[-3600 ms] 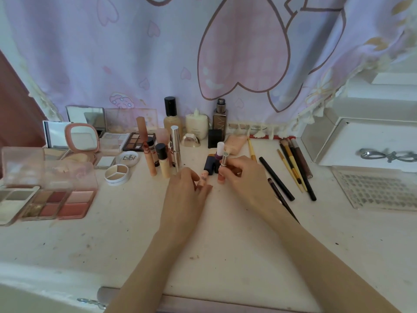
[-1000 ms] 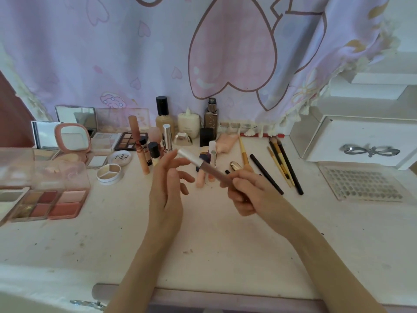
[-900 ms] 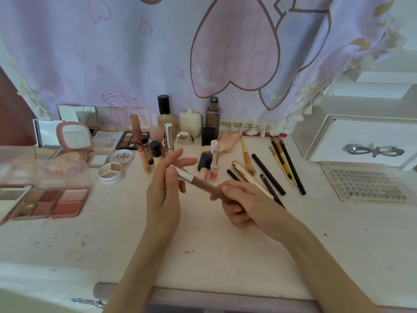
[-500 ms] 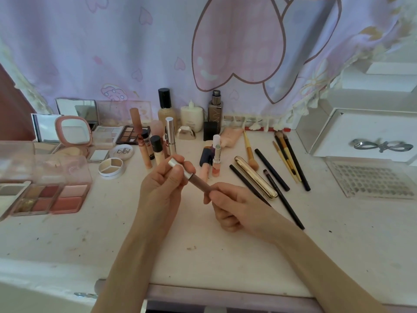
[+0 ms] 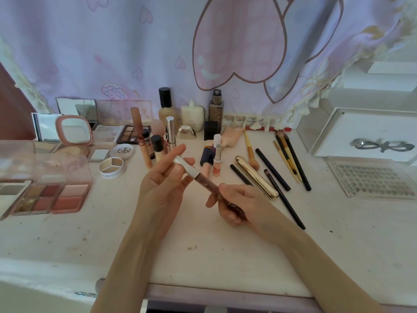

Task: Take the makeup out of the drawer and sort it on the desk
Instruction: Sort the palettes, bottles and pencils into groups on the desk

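Head view: you held a slim lip-gloss tube with a silver cap and dark brown barrel [image 5: 204, 180] above the white desk [image 5: 203, 242], in front of the standing lipsticks [image 5: 217, 158]. Your right hand [image 5: 237, 203] was curled shut around the barrel's lower end. Your left hand [image 5: 164, 184] was half open, fingertips [image 5: 180, 148] touching the cap, not gripping it. Judgement: light, rigid, smooth plastic, likely slippery, and the cap may twist loose, so take it mid-barrel. The gold tube [image 5: 256, 176] lay just right.
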### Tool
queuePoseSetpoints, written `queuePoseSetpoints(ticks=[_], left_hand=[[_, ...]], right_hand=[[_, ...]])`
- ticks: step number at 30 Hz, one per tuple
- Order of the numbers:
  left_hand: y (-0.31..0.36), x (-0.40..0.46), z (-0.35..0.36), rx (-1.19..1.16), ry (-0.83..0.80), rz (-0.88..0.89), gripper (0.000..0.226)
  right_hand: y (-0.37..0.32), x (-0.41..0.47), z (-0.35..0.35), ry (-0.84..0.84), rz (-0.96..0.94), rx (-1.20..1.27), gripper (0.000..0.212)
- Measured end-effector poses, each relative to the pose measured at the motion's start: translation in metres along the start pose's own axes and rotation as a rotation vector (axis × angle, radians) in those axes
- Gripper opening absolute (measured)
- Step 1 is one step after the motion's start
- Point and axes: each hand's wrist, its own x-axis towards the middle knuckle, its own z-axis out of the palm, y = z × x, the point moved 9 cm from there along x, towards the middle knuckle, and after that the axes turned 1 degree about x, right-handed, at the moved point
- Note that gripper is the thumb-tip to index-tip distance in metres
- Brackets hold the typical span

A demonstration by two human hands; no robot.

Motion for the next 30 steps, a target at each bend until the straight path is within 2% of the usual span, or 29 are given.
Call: queuePoseSetpoints(ticks=[3, 5, 8, 10, 13, 15, 17, 19, 22, 26, 28, 30], left_hand=[[-0.001, 0.001, -0.007, 0.026, 0.070, 0.010, 0.045], [0.000, 0.001, -0.002, 0.050, 0.030, 0.017, 0.042], [-0.001, -0.003, 0.020, 0.048, -0.178, 0.008, 0.045], [0.001, -0.006, 0.024, 0.039, -0.210, 0.016, 0.044], [0.003, -0.005, 0.016, 0.052, -0.122, 0.028, 0.036], [0.003, -0.003, 0.009, 0.062, -0.057, 0.026, 0.031], [0.001, -0.002, 0.000, 0.064, 0.022, 0.019, 0.040], [0.001, 0.000, -0.009, 0.026, 0.094, 0.015, 0.051], [0.001, 0.000, -0.013, 0.014, 0.113, 0.008, 0.051], [0.001, 0.000, -0.009, 0.059, 0.085, 0.010, 0.040], [0.003, 0.000, -0.007, 0.046, 0.082, 0.007, 0.030], [0.001, 0.000, -0.006, 0.040, 0.101, -0.002, 0.012]], right_hand=[[-0.002, 0.000, 0.001, 0.010, -0.013, -0.018, 0.011], [0.001, 0.001, -0.001, 0.011, 0.010, 0.071, 0.004], [0.002, 0.000, -0.002, -0.021, 0.042, 0.186, 0.023], [0.002, -0.001, -0.001, -0.039, 0.061, 0.185, 0.036], [0.004, -0.003, 0.003, -0.058, 0.074, 0.151, 0.037], [0.001, -0.003, 0.003, -0.060, 0.046, 0.117, 0.022], [-0.001, -0.002, 0.001, -0.034, 0.021, 0.100, 0.004], [0.001, -0.001, -0.001, -0.005, 0.022, 0.104, 0.008], [0.002, -0.002, -0.001, -0.019, 0.025, 0.107, 0.006], [0.000, -0.002, 0.003, -0.050, 0.012, 0.124, 0.023], [-0.002, -0.002, 0.003, -0.035, 0.003, 0.109, 0.020], [-0.001, -0.002, 0.002, -0.016, 0.013, 0.059, 0.016]])
